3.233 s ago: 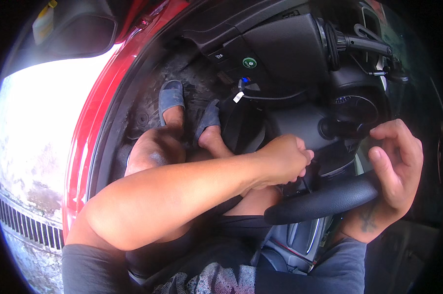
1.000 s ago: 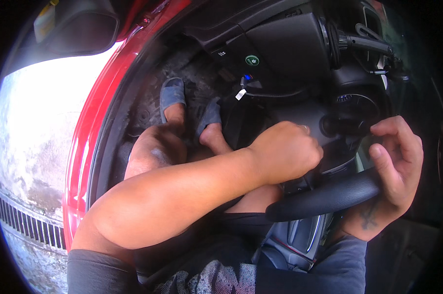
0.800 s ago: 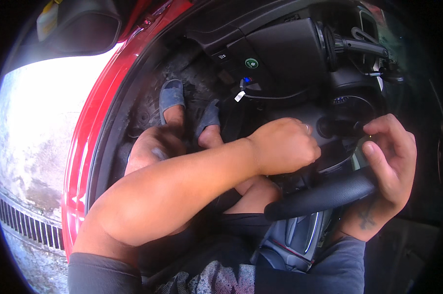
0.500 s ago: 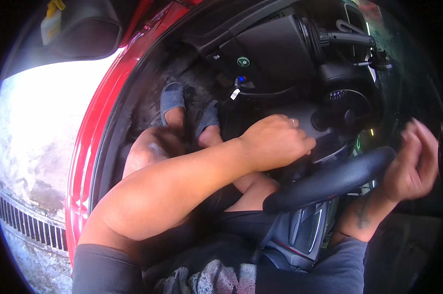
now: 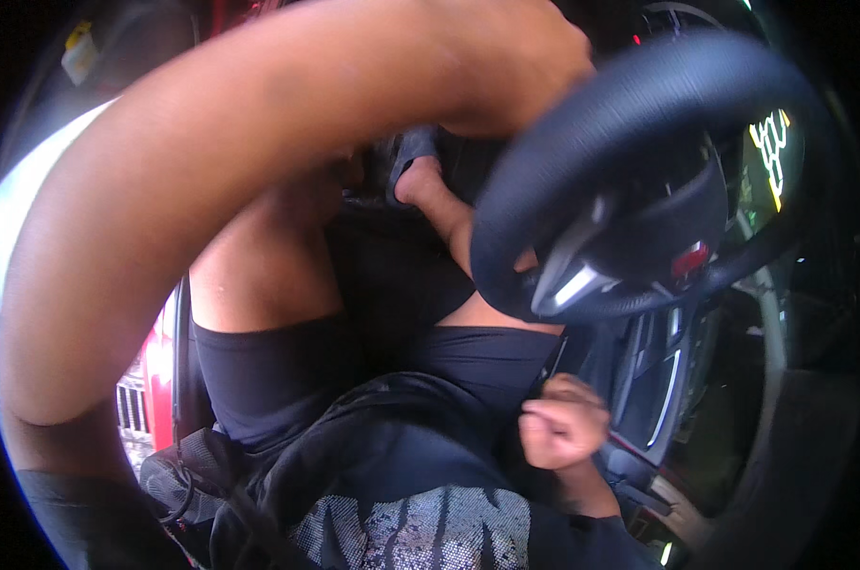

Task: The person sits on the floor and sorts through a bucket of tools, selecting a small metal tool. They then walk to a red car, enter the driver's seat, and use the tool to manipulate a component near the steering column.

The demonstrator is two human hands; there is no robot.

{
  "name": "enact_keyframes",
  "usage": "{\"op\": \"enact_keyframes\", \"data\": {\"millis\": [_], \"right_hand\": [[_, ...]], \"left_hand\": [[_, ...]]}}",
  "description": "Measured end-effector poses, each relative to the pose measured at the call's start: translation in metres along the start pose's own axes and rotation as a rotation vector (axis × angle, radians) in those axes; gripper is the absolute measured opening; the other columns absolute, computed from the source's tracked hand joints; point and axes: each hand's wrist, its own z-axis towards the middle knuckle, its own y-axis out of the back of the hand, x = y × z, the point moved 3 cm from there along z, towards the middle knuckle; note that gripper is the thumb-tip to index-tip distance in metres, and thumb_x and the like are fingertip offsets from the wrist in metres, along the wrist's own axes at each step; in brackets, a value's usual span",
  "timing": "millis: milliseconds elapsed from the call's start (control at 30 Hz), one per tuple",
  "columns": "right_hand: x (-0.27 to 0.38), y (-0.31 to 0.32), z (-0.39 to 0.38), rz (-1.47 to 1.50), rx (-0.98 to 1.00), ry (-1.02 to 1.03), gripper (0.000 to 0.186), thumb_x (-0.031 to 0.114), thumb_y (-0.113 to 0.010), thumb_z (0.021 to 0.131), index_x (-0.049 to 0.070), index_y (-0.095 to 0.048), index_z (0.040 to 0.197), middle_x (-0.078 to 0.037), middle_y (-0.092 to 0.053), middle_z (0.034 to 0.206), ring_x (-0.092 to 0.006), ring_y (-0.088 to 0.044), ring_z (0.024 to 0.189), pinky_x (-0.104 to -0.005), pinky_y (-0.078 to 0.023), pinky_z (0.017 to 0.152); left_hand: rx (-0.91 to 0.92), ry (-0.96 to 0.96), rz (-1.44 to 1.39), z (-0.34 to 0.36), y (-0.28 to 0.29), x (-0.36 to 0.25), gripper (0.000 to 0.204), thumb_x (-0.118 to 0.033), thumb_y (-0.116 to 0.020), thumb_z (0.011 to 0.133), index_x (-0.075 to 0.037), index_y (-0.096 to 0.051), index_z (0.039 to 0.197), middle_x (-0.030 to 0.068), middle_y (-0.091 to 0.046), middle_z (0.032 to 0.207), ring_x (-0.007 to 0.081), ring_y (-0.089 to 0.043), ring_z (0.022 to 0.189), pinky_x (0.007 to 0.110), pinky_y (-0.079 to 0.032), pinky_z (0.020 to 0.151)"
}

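Observation:
A black steering wheel (image 5: 639,104) with a silver spoke insert fills the upper right, tilted and blurred. My left arm crosses the top of the view, and my left hand (image 5: 535,66) is at the wheel's upper left rim. Its fingers are hidden, so whether they grip the rim does not show. My right hand (image 5: 565,427) hovers by my right thigh, below the wheel and apart from it. Its fingers are loosely curled and smeared by motion, with nothing visible in them.
My legs extend beneath the wheel, with a slipper (image 5: 413,150) on one foot. The centre console (image 5: 650,394) runs along the right. The red door sill (image 5: 162,370) is at the left. A bottle with a yellow top (image 5: 78,55) stands at the upper left.
My view has shifted and the wheel now shows more of its face. My left hand has come to the wheel's rim. My right hand has dropped from beyond the rim to beside my thigh.

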Motion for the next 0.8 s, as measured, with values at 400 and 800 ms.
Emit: {"op": "enact_keyframes", "data": {"millis": [400,800], "right_hand": [[-0.092,-0.044,-0.103,-0.087,-0.22,0.008,0.017,0.014,-0.08,0.08,0.009,-0.066,0.073,-0.008,-0.062,0.061,-0.0267,-0.064,0.054,-0.0369,-0.049,0.054],[-0.095,-0.03,-0.114,-0.03,-0.344,-0.011,0.02,0.015,-0.076,0.083,0.01,-0.062,0.071,-0.009,-0.064,0.064,-0.0282,-0.065,0.056,-0.0391,-0.051,0.055]], "left_hand": [[0.035,0.038,0.131,0.02,-0.028,0.031,0.034,-0.024,-0.076,0.09,-0.01,-0.071,0.121,0.0124,-0.074,0.112,0.0288,-0.071,0.101,0.038,-0.056,0.088],[-0.018,0.098,-0.015,0.011,-0.038,0.041,0.045,-0.022,-0.08,0.087,-0.009,-0.068,0.129,0.0137,-0.071,0.122,0.0281,-0.067,0.111,0.04,-0.052,0.097]]}}
